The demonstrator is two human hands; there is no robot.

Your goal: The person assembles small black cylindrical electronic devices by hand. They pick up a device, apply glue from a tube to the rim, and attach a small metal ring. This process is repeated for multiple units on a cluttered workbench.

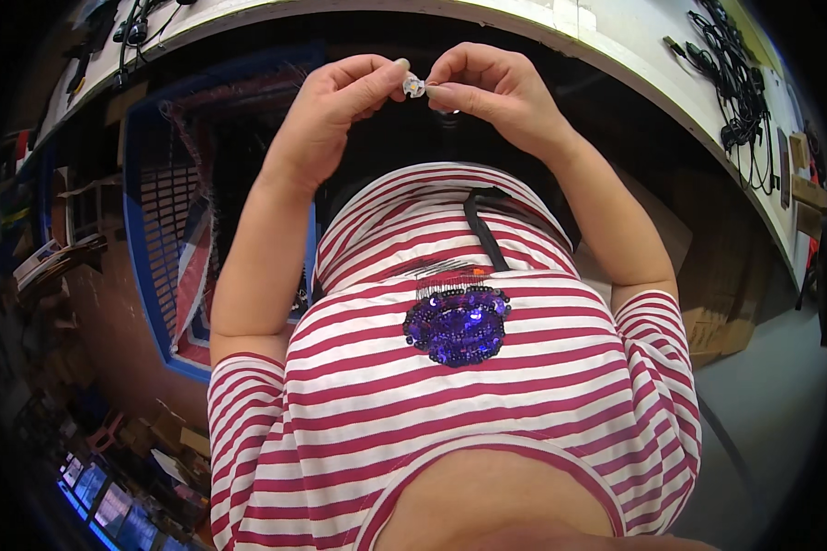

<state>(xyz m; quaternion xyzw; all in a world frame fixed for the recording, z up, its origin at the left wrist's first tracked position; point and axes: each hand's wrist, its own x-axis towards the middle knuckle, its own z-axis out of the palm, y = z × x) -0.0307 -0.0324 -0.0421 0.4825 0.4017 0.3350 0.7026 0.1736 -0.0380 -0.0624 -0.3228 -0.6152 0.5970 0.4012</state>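
A small, roundish white-and-silver piece [414, 87] is held up between my two hands, close to the edge of the work table. My left hand [349, 106] pinches it from the left between thumb and forefinger. From the other side, the thumb and forefinger of my right hand [501, 96] close together at its right edge. The piece is too small to name its kind. My other fingers curl in behind, and what lies under them is hidden.
The white table [515, 20] curves across the top. Black cables [735, 87] lie bundled on its right, with more cables [133, 32] at the left. A blue plastic crate [147, 266] with cloth in it stands at my left; a cardboard box [721, 321] stands at my right.
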